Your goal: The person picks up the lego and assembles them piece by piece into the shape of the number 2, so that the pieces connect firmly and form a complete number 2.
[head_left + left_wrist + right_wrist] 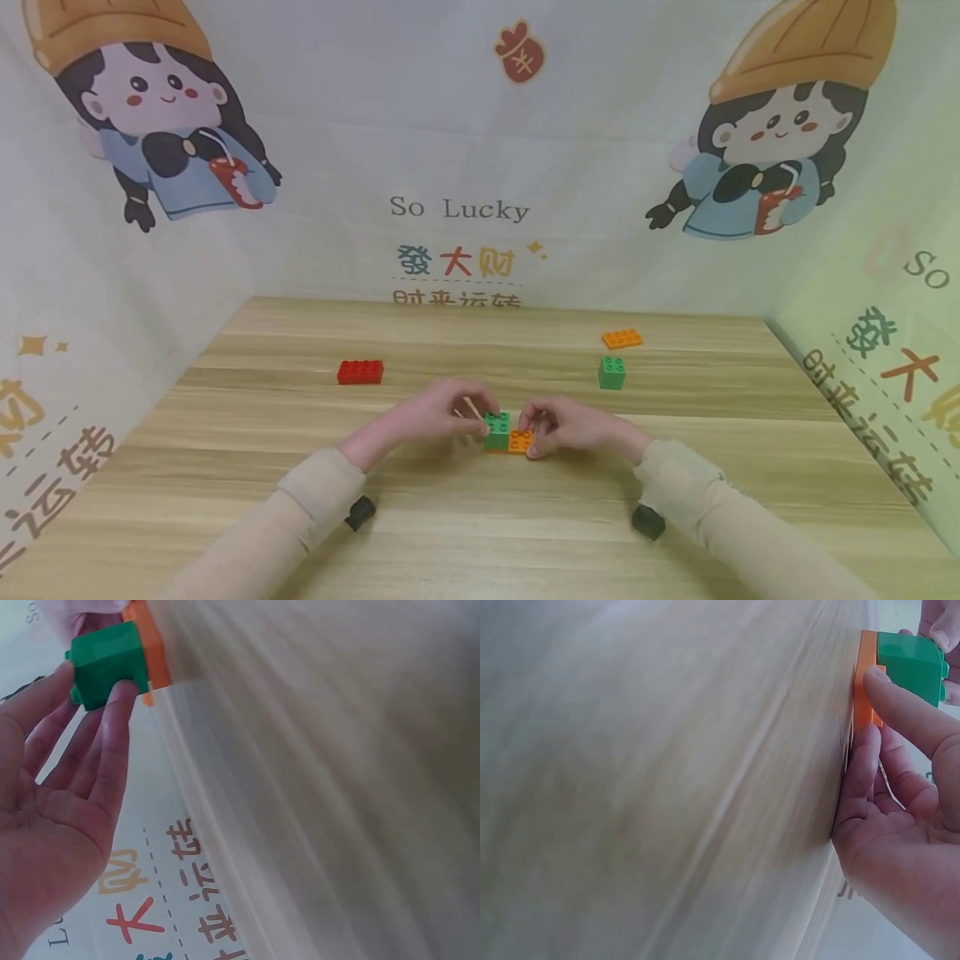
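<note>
At the middle of the table, a green building brick sits upright on the left part of a flat orange building brick. My left hand pinches the green brick from the left; in the left wrist view the thumb and a fingertip lie on the green sides. From the other end my right hand grips the orange brick, and the right wrist view has its thumb along one edge of the orange side. The orange studs to the right of the green brick show bare.
To the left lies a red brick. Farther right stands another green brick, with a second flat orange brick behind it. A printed cloth hangs along the back and sides of the wooden table.
</note>
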`<state>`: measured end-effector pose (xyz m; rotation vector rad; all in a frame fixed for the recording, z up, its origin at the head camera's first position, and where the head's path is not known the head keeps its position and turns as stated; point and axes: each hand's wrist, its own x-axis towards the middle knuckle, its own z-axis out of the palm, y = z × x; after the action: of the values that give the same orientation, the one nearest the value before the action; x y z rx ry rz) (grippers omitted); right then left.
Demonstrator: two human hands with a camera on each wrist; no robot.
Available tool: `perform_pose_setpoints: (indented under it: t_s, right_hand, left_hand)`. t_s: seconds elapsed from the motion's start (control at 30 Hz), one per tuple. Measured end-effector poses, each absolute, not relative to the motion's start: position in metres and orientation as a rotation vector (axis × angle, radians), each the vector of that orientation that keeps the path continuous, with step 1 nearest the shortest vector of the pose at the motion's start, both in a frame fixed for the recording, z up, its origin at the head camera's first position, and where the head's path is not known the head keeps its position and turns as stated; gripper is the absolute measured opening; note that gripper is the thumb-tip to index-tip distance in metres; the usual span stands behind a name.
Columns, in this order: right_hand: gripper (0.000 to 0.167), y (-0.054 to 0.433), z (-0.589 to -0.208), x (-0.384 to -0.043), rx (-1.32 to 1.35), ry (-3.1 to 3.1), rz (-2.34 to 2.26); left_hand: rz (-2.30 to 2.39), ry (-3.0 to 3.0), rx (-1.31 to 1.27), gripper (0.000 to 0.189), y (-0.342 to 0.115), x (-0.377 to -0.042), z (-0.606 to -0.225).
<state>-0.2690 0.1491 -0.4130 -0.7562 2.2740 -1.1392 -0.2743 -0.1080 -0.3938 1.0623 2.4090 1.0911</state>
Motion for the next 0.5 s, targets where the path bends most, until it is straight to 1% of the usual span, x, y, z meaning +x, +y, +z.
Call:
perform_pose_setpoints:
  t_s: [0.3, 0.5]
  right_hand:
    - [0.027, 0.148, -0.411, -0.268, -0.728, 2.284, -1.111]
    - [0.028, 0.149, -0.411, -0.268, -0.716, 2.291, -1.107]
  left_hand:
    - [1.056, 2.489, 1.062, 0.035, -0.120, -0.280, -0.386]
    - [1.023, 2.635, 1.013, 0.035, -0.144, -0.284, -0.370]
